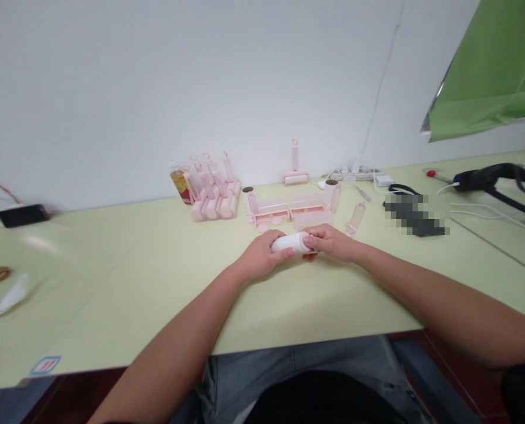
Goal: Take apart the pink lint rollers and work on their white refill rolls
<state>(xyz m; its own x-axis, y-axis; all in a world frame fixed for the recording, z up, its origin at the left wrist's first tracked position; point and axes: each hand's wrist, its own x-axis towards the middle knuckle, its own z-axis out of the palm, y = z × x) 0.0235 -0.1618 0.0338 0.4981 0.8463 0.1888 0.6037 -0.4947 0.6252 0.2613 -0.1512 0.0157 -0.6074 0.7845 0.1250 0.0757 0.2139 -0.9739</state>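
A white lint roller refill (pixel 289 242) lies sideways between my two hands, above the table's middle. My left hand (pixel 260 254) wraps round its left end, thumb along the near side. At the other end, my right hand (pixel 329 241) pinches the roll's rim, where a bit of pink shows; the fingers partly hide that piece. Just beyond my hands lie pink plastic lint roller covers (pixel 271 206) and a loose pink handle (pixel 356 218). Two more paper rolls stand upright there, one at the left (pixel 248 203) and one at the right (pixel 332 191).
Several pink lint rollers (pixel 213 197) stand grouped at the back left beside a yellow-red packet (pixel 181 185). Another lint roller (pixel 294 162) stands by the wall. Cables, a power strip (pixel 355 174) and a black headset-like device (pixel 501 179) occupy the right. A black phone (pixel 22 215) lies far left.
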